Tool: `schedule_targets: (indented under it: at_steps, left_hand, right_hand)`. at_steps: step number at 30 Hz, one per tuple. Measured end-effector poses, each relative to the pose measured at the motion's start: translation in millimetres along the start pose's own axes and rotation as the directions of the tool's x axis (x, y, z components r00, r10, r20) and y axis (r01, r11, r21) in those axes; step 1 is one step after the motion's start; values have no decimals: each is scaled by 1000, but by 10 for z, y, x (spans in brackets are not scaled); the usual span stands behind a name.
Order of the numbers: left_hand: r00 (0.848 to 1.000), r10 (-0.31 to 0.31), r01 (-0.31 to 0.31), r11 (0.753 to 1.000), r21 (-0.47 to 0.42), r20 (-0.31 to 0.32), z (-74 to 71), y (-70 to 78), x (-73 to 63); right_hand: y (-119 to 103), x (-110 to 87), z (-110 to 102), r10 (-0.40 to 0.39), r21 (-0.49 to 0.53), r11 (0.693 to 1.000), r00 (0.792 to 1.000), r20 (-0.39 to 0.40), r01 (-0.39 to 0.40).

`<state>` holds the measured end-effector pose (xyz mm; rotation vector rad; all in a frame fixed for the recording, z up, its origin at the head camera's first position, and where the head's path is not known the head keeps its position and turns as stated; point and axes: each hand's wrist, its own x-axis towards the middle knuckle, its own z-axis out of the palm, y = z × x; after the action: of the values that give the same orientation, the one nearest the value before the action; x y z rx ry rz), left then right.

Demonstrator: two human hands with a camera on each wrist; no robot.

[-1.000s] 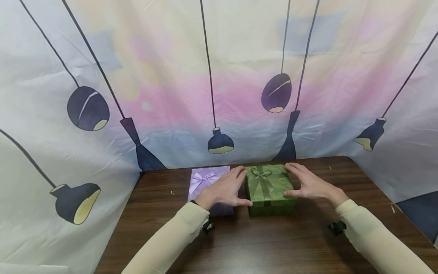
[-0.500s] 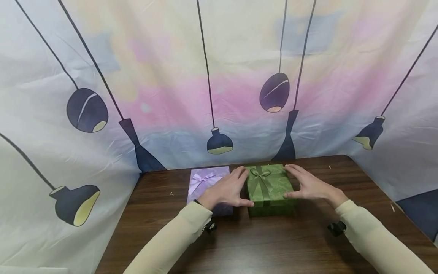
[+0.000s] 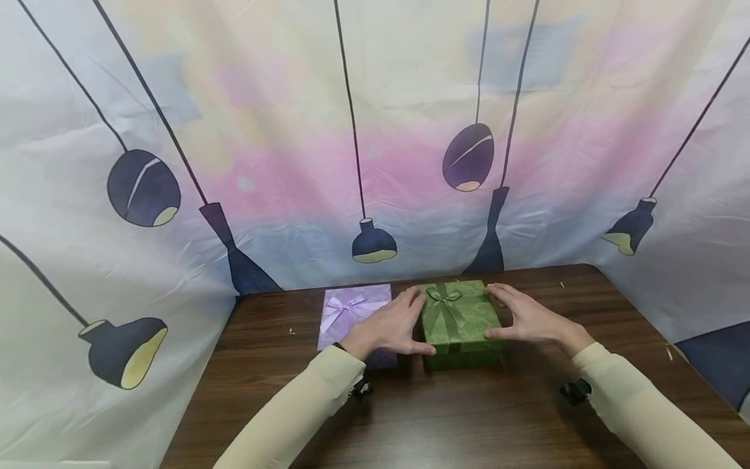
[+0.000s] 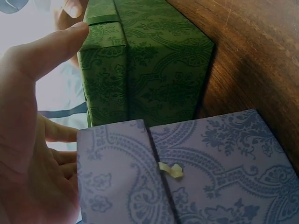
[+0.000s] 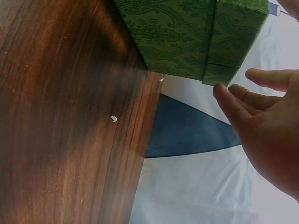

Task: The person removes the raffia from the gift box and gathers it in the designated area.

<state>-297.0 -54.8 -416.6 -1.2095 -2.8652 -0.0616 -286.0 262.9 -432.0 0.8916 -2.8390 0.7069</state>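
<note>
A green patterned gift box point(image 3: 459, 319) with a ribbon bow on its lid sits on the table. My left hand point(image 3: 389, 326) is at its left side, thumb near the front corner and fingers by the back corner. On the right side, my right hand point(image 3: 530, 318) has its thumb and fingertips close to the lid's edge. Whether either hand touches the box is hard to tell. Left of it lies a lilac gift box point(image 3: 346, 312) with a pale bow, partly covered by my left hand and wrist. In the left wrist view, the thumb point(image 4: 60, 44) appears beside the green lid.
The brown wood-grain table point(image 3: 457, 423) runs back to a fabric backdrop point(image 3: 281, 163) printed with hanging lamps. Small pale scraps lie on the tabletop, one scrap point(image 5: 114, 119) right of the green box. A yellowish bit point(image 4: 171, 170) sticks to the lilac box.
The head view has shifted slightly. Both hands stay around the green box almost unmoved, and neither box has visibly moved on the table.
</note>
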Motion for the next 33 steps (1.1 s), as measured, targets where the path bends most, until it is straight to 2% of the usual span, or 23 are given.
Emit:
schedule_targets:
  at_steps: [15, 33]
  left_hand:
    - [1000, -10, 11, 999, -35, 18, 22, 16, 29]
    - [999, -23, 26, 996, -91, 35, 58, 36, 45]
  right_hand:
    - [8, 14, 25, 20, 110, 994, 998, 62, -26]
    - [21, 0, 76, 26, 152, 988, 998, 59, -34]
